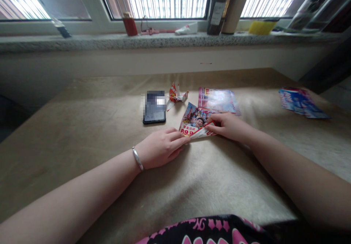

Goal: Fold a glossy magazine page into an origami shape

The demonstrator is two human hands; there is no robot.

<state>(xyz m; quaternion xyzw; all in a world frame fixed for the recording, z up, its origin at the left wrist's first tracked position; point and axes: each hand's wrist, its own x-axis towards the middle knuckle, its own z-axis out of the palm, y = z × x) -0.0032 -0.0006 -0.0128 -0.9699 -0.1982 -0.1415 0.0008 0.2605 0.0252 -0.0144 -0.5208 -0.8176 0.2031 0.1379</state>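
A colourful printed paper flyer (189, 117) lies on the table in front of me, with a white folded-over strip along its near edge. My right hand (226, 126) pinches this fold between thumb and fingers at the flyer's right side. At the near left corner, my left hand (164, 145) holds the paper against the table, its fingers close together and nearly straight. Just beyond the flyer stands a folded paper crane (177, 94), red and white. A second flyer (218, 99) lies flat behind the one in my hands, partly covered by it.
A dark phone (155, 117) lies left of the crane. Several blue printed flyers (300, 103) are piled at the table's right. Along the stone windowsill (95, 43) stand a red container (129, 25), a dark lidded jar (216, 15) and a yellow container (262, 27).
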